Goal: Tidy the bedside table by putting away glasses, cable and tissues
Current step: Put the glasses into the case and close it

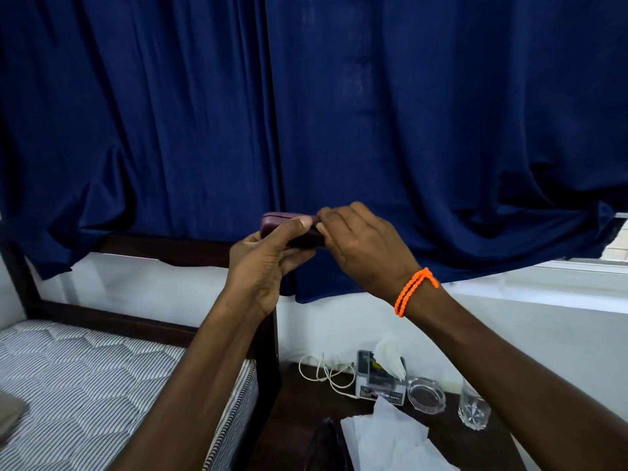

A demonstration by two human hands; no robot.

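I hold a dark maroon glasses case (276, 222) up in front of the blue curtain. My left hand (268, 263) grips it from below, thumb along its top. My right hand (360, 244) pinches its right end; the case looks closed. Down on the dark bedside table (292, 416) lie a white cable (326, 373) in loose loops, a tissue box (380, 377) with a tissue sticking up, and loose white tissues (387, 436). A dark object (326, 443) lies beside the tissues; I cannot tell what it is.
A glass ashtray (426, 396) and a cut-glass tumbler (473, 407) stand on the table's right. A striped mattress (85, 379) in a dark bed frame (272, 334) borders the table on the left. The blue curtain (407, 130) hangs behind; a window sill (543, 277) runs at right.
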